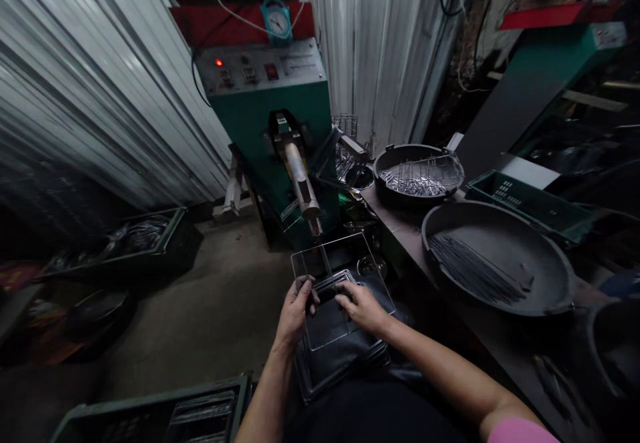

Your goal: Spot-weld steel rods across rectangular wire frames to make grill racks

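A square wire frame (pixel 327 243) is held tilted above my lap, with its far edge near the machine's electrode tip (pixel 315 227). My left hand (pixel 297 309) is closed in a pinch at the frame's left side. Thumb and fingers of my right hand (pixel 364 306) are closed on a wire inside the frame; whether that wire is fixed to it I cannot tell. Under both hands, a stack of similar wire frames (pixel 306 383) rests on a dark cover over my lap.
A green welding machine (pixel 227 113) with a lit red lamp stands ahead. On the right bench are a round pan (pixel 419 204) of short wires and a larger pan (pixel 500 213) of dark rods. A green crate (pixel 165 399) holds frames at lower left; another crate (pixel 173 243) lies beyond.
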Tool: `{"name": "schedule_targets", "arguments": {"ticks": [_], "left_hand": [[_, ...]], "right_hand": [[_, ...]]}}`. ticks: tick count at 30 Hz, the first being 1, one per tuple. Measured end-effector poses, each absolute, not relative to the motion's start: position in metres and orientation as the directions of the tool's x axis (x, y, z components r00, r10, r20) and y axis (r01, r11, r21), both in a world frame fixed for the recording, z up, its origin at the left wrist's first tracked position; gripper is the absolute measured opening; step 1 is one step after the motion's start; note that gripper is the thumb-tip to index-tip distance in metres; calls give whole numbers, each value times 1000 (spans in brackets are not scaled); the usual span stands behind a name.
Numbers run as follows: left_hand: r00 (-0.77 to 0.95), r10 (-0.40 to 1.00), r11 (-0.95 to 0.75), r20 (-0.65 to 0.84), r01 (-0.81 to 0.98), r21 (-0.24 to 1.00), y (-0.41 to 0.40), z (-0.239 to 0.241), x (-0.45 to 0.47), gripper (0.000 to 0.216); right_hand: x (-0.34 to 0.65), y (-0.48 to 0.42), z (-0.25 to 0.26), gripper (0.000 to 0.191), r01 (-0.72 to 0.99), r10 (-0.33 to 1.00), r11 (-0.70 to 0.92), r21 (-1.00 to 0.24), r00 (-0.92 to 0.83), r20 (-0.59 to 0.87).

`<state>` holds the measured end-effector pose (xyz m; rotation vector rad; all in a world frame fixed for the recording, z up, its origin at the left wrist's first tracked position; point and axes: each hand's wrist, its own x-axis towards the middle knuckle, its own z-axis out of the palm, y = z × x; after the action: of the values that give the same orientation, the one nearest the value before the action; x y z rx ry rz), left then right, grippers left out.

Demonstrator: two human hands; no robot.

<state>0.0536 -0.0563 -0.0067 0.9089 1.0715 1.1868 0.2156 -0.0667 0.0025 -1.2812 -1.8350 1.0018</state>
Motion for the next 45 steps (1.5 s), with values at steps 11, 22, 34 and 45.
{"name": "schedule_targets", "arguments": {"ticks": [11,22,34,45], "left_hand": [[53,986,165,-157,-240,957,-57,-8,55,29],[-32,988,148,-153,-124,981,-64,-3,68,29],[-189,973,102,-131,-158,982,-68,-1,89,29],[-226,966,75,-128,-231,970,-71,-7,92,28]], "right_hand": [[213,-67,4,34,468,964,190,-863,-257,73],[214,-61,-9,40,531,947,303,-791,-263,186],[217,-50,-6,43,742,919,391,-545,-350,183],[218,-52,-1,41,775,931,356,-522,-342,127]]}}
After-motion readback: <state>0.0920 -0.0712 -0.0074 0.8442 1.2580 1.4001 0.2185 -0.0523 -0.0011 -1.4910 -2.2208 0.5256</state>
